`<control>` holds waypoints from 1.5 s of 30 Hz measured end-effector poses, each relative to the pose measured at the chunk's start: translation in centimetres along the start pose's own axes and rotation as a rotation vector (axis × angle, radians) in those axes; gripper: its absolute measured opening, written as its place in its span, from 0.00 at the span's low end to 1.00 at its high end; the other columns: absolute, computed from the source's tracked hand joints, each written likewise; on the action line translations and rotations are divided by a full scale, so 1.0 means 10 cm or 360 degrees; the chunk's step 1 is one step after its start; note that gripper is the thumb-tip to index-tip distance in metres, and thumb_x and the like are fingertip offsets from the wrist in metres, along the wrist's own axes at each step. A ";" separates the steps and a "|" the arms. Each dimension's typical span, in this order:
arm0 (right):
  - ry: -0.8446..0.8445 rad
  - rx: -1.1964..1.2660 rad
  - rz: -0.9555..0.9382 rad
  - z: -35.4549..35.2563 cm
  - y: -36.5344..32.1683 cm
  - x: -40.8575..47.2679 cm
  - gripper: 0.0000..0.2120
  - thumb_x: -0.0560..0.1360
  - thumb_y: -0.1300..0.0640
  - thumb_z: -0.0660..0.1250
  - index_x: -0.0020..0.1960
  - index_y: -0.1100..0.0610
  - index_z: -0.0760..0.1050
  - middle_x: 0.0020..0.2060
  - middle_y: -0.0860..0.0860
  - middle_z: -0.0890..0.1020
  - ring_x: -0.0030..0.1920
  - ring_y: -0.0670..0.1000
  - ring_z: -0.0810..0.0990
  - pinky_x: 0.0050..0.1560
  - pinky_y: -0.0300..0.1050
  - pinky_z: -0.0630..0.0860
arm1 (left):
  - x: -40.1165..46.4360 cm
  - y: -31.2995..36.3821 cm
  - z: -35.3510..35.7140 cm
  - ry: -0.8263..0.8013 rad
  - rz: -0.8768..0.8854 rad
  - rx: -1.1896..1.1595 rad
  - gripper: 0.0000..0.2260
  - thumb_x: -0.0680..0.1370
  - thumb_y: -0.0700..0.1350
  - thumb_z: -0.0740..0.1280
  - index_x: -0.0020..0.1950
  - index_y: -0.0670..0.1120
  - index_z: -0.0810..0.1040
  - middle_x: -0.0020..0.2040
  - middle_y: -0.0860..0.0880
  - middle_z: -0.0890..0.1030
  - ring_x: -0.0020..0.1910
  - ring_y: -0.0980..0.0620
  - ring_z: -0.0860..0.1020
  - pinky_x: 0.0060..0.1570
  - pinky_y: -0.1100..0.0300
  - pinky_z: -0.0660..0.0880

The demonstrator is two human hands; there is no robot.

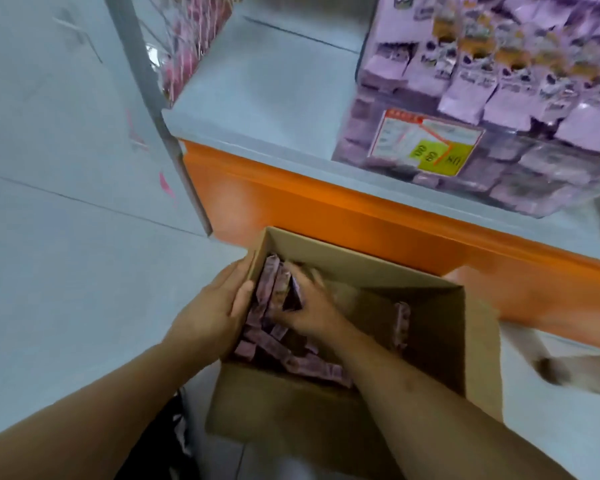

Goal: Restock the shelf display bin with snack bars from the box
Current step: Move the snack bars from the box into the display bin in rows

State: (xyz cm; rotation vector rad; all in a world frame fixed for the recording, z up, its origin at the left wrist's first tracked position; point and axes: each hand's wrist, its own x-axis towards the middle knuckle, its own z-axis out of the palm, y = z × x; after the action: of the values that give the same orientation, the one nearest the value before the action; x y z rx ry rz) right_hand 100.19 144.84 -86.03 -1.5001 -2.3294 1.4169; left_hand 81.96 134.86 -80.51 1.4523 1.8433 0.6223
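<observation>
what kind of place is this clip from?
Most likely a retail shop aisle: a clear display bin of purple snack packs with a price label, an orange-edged shelf, and a restock carton on the floor.

pale tiled floor [49,237] | orange shelf front [326,216] | pink packets rack [194,39] at upper left

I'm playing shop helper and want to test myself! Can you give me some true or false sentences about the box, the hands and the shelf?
1. The cardboard box is open. True.
2. The right hand is up at the display bin. False: it is inside the box, gripping purple snack bars.
3. The left hand is at the box's left wall. True.
4. The shelf has a green front edge. False: it is orange.
5. The box holds no bars. False: several lie inside.
</observation>
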 end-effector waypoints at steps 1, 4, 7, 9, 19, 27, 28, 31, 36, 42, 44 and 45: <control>0.0051 0.0006 0.0021 0.08 0.03 0.08 0.47 0.71 0.38 0.76 0.83 0.40 0.56 0.80 0.48 0.59 0.80 0.54 0.59 0.79 0.57 0.65 | 0.02 -0.02 0.02 0.0011 -0.0002 -0.0007 0.22 0.88 0.53 0.51 0.83 0.61 0.56 0.78 0.59 0.68 0.76 0.60 0.67 0.74 0.59 0.65; 0.0150 0.0178 0.0152 0.20 -0.05 0.15 0.46 0.68 0.35 0.76 0.81 0.37 0.58 0.76 0.46 0.55 0.79 0.56 0.60 0.79 0.54 0.65 | 0.04 -0.04 0.05 0.0038 0.0016 0.0007 0.22 0.88 0.53 0.51 0.83 0.62 0.56 0.77 0.61 0.68 0.74 0.63 0.67 0.71 0.63 0.65; 0.0090 0.0315 0.0282 0.21 -0.03 0.17 0.45 0.70 0.37 0.79 0.80 0.40 0.62 0.78 0.48 0.58 0.78 0.54 0.60 0.79 0.49 0.63 | 0.03 -0.03 0.08 0.0053 0.0041 -0.0019 0.22 0.88 0.52 0.51 0.83 0.62 0.55 0.77 0.60 0.69 0.74 0.63 0.68 0.72 0.61 0.67; 0.0065 0.0314 0.0348 0.21 0.00 0.18 0.45 0.67 0.33 0.79 0.79 0.40 0.65 0.78 0.47 0.57 0.79 0.55 0.60 0.79 0.51 0.63 | 0.03 -0.04 0.09 0.0067 0.0043 -0.0027 0.22 0.88 0.52 0.52 0.83 0.62 0.55 0.77 0.60 0.69 0.74 0.62 0.68 0.71 0.60 0.68; -0.0134 0.0945 0.0496 0.23 -0.02 0.08 0.27 0.72 0.59 0.80 0.68 0.46 0.75 0.55 0.47 0.84 0.56 0.54 0.85 0.51 0.50 0.85 | 0.02 -0.07 0.14 0.0125 0.0010 0.0022 0.23 0.87 0.54 0.50 0.83 0.61 0.54 0.78 0.59 0.67 0.74 0.59 0.68 0.67 0.60 0.70; -0.0177 0.0976 0.0368 0.09 -0.16 0.02 0.18 0.76 0.63 0.74 0.63 0.50 0.79 0.51 0.44 0.82 0.51 0.47 0.82 0.44 0.38 0.80 | 0.01 -0.06 0.15 0.0123 0.0014 0.0005 0.23 0.87 0.53 0.50 0.83 0.62 0.54 0.78 0.60 0.68 0.73 0.61 0.68 0.66 0.62 0.68; -0.0210 0.0986 0.0364 0.09 -0.21 0.02 0.19 0.76 0.63 0.74 0.64 0.49 0.79 0.52 0.42 0.80 0.52 0.46 0.81 0.44 0.36 0.79 | 0.00 -0.04 0.14 0.0124 0.0008 -0.0004 0.23 0.87 0.53 0.50 0.83 0.62 0.54 0.77 0.60 0.68 0.73 0.61 0.68 0.66 0.63 0.68; -0.0139 0.0931 0.0307 0.14 -0.29 0.01 0.17 0.77 0.64 0.74 0.62 0.50 0.80 0.51 0.41 0.80 0.51 0.42 0.80 0.39 0.29 0.78 | 0.00 -0.02 0.15 0.0103 -0.0021 -0.0002 0.23 0.87 0.54 0.50 0.83 0.63 0.54 0.78 0.60 0.68 0.73 0.60 0.69 0.65 0.63 0.68; 0.0096 0.0982 0.0347 0.11 -0.30 -0.11 0.09 0.75 0.60 0.78 0.52 0.51 0.85 0.47 0.48 0.88 0.51 0.50 0.86 0.52 0.48 0.84 | 0.01 -0.02 0.11 0.0053 -0.0040 0.0040 0.23 0.87 0.54 0.49 0.83 0.61 0.53 0.78 0.58 0.67 0.74 0.58 0.69 0.68 0.61 0.68; -0.0001 0.1142 0.0431 -0.39 -0.45 -0.43 0.19 0.69 0.54 0.83 0.59 0.49 0.83 0.52 0.52 0.88 0.51 0.53 0.89 0.58 0.56 0.84 | -0.03 0.21 -0.13 0.0071 -0.0180 0.0345 0.26 0.85 0.54 0.58 0.83 0.54 0.59 0.81 0.52 0.64 0.76 0.47 0.67 0.75 0.49 0.66; -0.0029 0.1154 0.0340 -0.59 -0.63 -0.59 0.16 0.71 0.57 0.82 0.57 0.53 0.83 0.50 0.57 0.88 0.50 0.58 0.89 0.55 0.60 0.85 | -0.03 0.46 -0.32 0.0016 -0.0181 0.0275 0.28 0.80 0.52 0.66 0.80 0.52 0.66 0.77 0.51 0.67 0.76 0.48 0.67 0.76 0.51 0.65; -0.0011 0.1168 0.0289 -0.71 -0.73 -0.67 0.14 0.72 0.59 0.81 0.56 0.56 0.83 0.49 0.59 0.88 0.49 0.59 0.88 0.52 0.58 0.85 | -0.03 0.63 -0.43 -0.0101 -0.0214 0.0062 0.29 0.76 0.52 0.69 0.78 0.52 0.69 0.74 0.51 0.71 0.74 0.49 0.69 0.75 0.54 0.66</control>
State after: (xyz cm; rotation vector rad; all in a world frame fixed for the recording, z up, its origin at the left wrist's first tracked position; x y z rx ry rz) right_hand 101.87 143.75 -74.03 -1.4634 -1.4126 2.0018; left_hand 82.68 136.39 -73.04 1.3445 1.8947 0.4717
